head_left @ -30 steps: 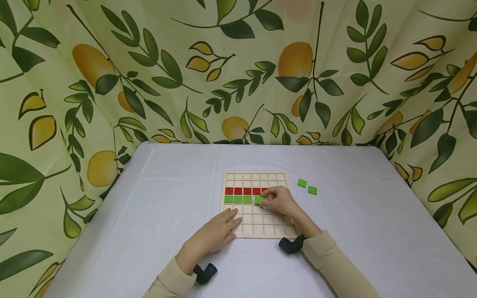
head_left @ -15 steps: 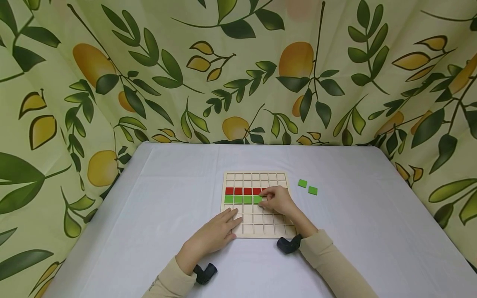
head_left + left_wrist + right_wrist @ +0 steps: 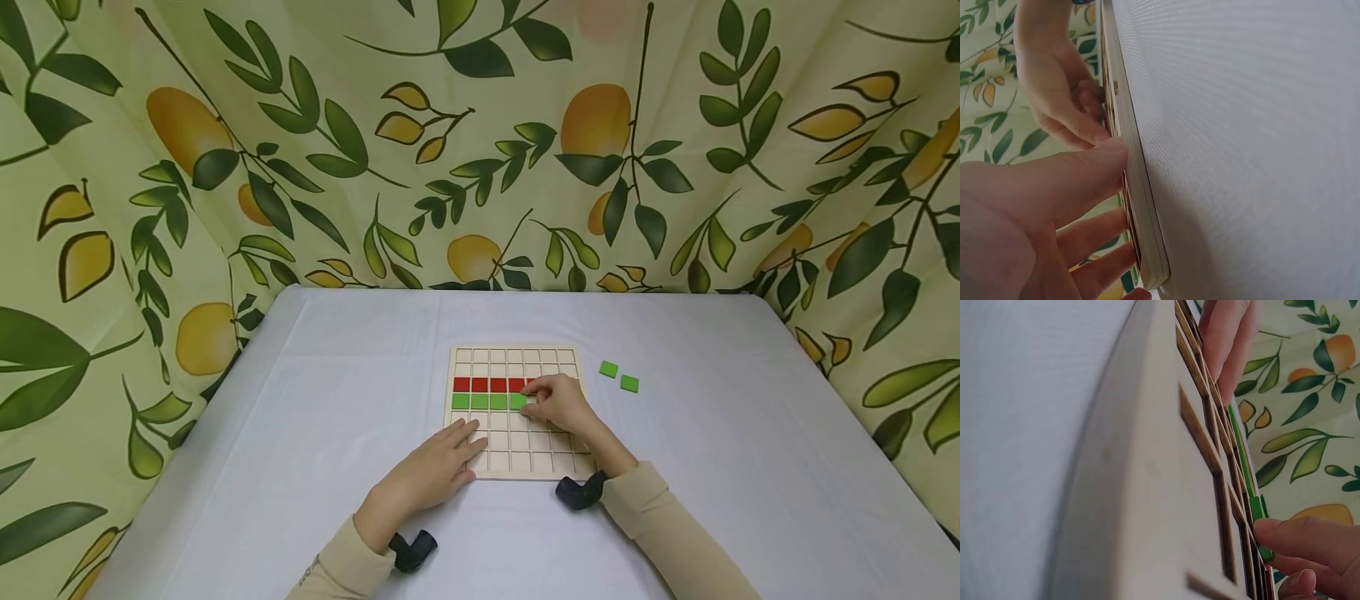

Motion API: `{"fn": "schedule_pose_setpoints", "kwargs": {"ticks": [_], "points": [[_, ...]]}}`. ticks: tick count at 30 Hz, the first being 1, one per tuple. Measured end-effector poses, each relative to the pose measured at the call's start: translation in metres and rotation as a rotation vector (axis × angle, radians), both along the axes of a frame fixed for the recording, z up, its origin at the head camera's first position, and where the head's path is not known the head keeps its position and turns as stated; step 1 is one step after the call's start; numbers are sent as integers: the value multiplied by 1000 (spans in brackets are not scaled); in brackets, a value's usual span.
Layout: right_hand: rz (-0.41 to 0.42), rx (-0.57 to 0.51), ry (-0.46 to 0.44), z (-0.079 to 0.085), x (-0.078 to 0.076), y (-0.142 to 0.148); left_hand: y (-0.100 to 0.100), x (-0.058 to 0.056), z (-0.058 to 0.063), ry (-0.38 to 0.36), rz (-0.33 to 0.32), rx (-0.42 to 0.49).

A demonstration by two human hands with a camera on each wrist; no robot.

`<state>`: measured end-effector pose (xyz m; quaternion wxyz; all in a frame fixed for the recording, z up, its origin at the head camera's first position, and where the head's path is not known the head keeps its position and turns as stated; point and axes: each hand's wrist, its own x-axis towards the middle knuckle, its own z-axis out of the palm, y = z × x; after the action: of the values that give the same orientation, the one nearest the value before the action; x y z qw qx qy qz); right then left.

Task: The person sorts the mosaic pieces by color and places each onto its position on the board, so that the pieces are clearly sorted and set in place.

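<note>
A light wooden board (image 3: 531, 461) with a grid of square recesses lies on the table. Across it run a row of red tiles (image 3: 478, 385) and, just below, a row of green tiles (image 3: 478, 402). My right hand (image 3: 564, 405) pinches the rightmost visible green tile (image 3: 517, 402) at its right edge, over the fourth column. In the right wrist view that tile (image 3: 1259, 515) stands slightly proud of the grid, with the thumb against it. My left hand (image 3: 426, 472) rests with extended fingers on the board's lower left. The right hand hides part of both rows.
Two loose green tiles, one nearer the board (image 3: 609, 368) and one farther right (image 3: 629, 383), lie on the white-covered table (image 3: 360, 358). Dark wrist devices sit by the left cuff (image 3: 413, 551) and right cuff (image 3: 580, 492). A patterned curtain (image 3: 420, 192) surrounds the table.
The pinched green tile has shifted slightly left, in line with its row, and the right hand moved with it. Over the last half second hardly anything moves. The left hand stays still.
</note>
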<state>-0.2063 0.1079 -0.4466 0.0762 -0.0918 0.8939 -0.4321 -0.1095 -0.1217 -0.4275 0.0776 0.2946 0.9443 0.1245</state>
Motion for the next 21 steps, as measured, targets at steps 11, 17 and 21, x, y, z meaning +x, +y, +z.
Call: {"fn": "schedule_pose_setpoints", "kwargs": {"ticks": [11,17,21], "points": [[-5,2,11,-1,-1,-2,1,0,1,-2,9,-8],[-10,-1,-1,-2,-1,-1,1,0,2,-9,14,-7],[-7,-8,-4,-2,-1,0,1,-1,1,-14,17,-5]]}}
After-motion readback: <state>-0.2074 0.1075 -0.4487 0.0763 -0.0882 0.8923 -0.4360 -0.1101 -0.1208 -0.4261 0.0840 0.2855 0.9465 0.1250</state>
